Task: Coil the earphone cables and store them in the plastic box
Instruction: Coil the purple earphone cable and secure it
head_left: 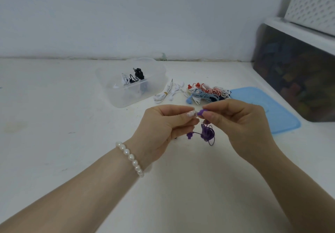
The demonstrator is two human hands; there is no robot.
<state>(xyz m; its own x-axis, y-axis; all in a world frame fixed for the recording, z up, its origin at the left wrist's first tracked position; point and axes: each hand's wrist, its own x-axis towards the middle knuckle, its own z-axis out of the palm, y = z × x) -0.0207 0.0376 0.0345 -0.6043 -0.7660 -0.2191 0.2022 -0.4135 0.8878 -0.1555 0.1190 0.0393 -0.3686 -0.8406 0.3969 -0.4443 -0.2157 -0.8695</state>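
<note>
a clear box [159,73] sits on the white table [54,105], with white and black earphones [133,78] inside; right of it lie a tied white set [167,92] and a mixed pile [208,93], then a blue lid [272,109]; the left hand [163,129] and right hand [241,124] pinch a purple earphone [206,131], its tangle hanging between them above the table; no writing can be read.

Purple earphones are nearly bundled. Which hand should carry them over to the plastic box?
Probably the left hand: the plastic box sits up on its side, nearer to it. Both hands pinch the purple earphones, and the right hand would have to cross over.
</note>
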